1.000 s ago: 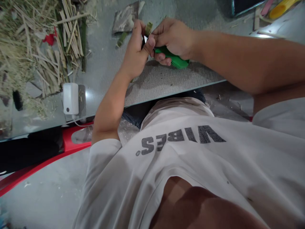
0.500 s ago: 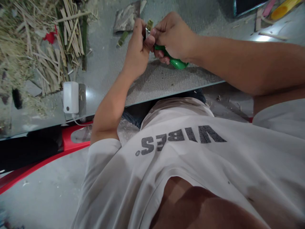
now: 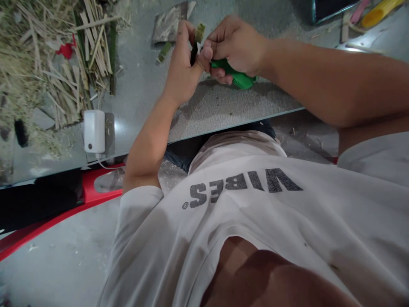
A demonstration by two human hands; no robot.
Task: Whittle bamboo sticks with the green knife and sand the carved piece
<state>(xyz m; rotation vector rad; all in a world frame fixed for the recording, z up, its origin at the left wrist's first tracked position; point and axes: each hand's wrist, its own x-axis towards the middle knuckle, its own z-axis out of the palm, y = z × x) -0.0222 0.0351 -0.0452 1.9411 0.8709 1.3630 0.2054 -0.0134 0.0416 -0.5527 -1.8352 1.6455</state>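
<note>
Our left hand (image 3: 182, 70) pinches a short green stalk piece (image 3: 199, 32) upright, fingers closed around it, at about 12 o'clock in the view. Our right hand (image 3: 236, 44) has its grip wrapped tight on a green-handled knife (image 3: 234, 76), thumb pressed toward the stalk. Both hover over the grey surface (image 3: 223, 106). At 10 o'clock lie split stalk strips (image 3: 64, 76); a white charger (image 3: 94, 131) sits at 9 o'clock.

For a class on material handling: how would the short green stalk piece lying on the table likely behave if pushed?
The stalk piece looks stiff, so it would probably slide whole rather than bend. Small and thin, it is likely light. If round in section, which I cannot tell, it may roll on the grey table.
</note>
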